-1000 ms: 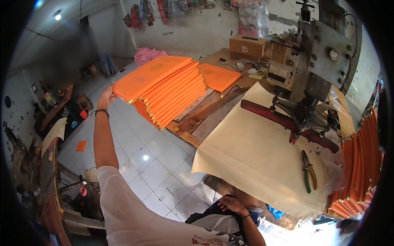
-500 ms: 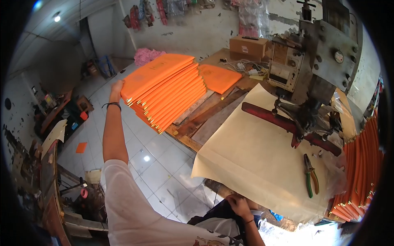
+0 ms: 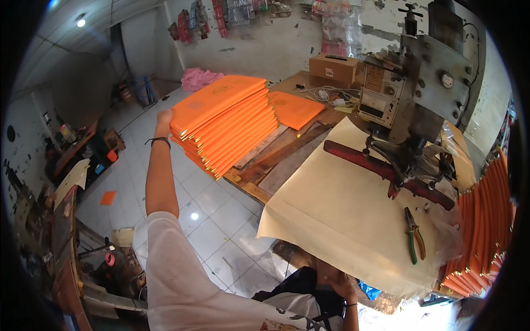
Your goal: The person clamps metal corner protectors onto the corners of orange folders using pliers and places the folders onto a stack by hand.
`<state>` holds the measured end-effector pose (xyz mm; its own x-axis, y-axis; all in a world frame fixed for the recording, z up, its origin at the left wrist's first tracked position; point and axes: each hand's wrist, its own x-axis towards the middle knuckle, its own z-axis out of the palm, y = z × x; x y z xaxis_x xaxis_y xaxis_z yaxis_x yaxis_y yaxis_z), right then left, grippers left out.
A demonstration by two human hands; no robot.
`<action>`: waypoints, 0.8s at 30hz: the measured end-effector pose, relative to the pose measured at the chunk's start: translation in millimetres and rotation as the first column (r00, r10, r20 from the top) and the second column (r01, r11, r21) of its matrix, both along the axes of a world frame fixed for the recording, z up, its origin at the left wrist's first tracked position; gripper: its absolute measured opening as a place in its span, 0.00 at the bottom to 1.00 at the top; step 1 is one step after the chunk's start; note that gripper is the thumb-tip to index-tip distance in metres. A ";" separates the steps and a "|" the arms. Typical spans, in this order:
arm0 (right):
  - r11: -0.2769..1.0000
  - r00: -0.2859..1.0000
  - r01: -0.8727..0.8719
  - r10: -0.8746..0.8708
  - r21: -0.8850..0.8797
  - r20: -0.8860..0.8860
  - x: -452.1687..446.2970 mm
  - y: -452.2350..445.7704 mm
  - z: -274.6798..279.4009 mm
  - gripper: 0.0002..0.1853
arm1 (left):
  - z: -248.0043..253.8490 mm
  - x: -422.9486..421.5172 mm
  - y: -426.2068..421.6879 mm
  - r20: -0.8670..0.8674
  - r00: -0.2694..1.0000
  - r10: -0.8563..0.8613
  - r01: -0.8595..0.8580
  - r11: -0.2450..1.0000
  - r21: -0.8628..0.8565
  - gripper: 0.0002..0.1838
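Note:
A tall stack of orange folders [image 3: 221, 118] with gold-coloured corners leans in a fan at the table's left end. My left hand [image 3: 164, 118] is against the stack's far left edge, its fingers mostly hidden behind the folders. Low in the view, my right hand [image 3: 343, 288] hangs beside my lap, near the table's front edge; its fingers are dim and blurred. Behind the stack lies another orange folder [image 3: 296, 109], flat on the table.
Cream paper sheet [image 3: 331, 209] covers the table [image 3: 255, 191] under a press with a dark red bar [image 3: 359, 160]. Pliers [image 3: 413, 234] lie on it. More orange folders [image 3: 481, 220] stand at right. A cardboard box [image 3: 333, 70] and pink bundle [image 3: 200, 79] are at the back.
My left hand has moved right along with the top folders, and the stack's left edge is more even. My right hand has shifted right, away from my lap.

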<state>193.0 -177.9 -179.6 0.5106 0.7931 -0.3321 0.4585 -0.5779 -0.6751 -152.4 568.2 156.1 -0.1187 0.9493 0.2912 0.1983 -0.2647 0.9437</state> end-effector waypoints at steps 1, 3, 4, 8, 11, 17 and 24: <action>0.998 0.999 0.026 -0.027 -0.061 -0.023 -1.8 -1.3 3.8 0.57 | 3.1 -4.6 -0.1 -0.104 0.994 -0.012 0.009 1.000 -0.027 0.26; 0.987 0.994 0.052 -0.066 -0.152 -0.090 -8.7 -8.3 21.9 0.60 | 10.3 -5.1 -6.8 -0.310 0.949 -0.050 0.028 0.997 -0.076 0.30; 0.979 0.988 0.068 -0.094 -0.194 -0.125 -12.2 -12.7 32.2 0.61 | 23.7 7.0 -25.7 -0.575 0.814 0.084 -0.131 0.991 -0.040 0.33; 0.980 0.982 0.018 -0.055 -0.198 -0.180 -18.9 -48.1 47.1 0.59 | 63.6 57.9 -90.2 -0.703 0.680 -0.207 0.349 0.935 0.062 0.39; 0.985 0.995 -0.003 -0.014 -0.173 -0.096 -20.3 -70.5 38.3 0.54 | 85.8 122.9 -231.2 -0.868 0.401 -0.294 0.617 0.787 0.019 0.37; 0.969 0.990 -0.078 0.047 -0.234 -0.132 -15.8 -101.9 80.5 0.37 | 27.4 184.6 -238.5 -0.903 0.017 0.430 0.409 0.821 0.399 0.35; 0.953 0.995 -0.045 0.071 0.301 -0.076 7.3 -175.1 240.3 0.08 | -14.2 193.4 -160.1 -0.775 0.141 0.616 0.360 0.698 0.620 0.31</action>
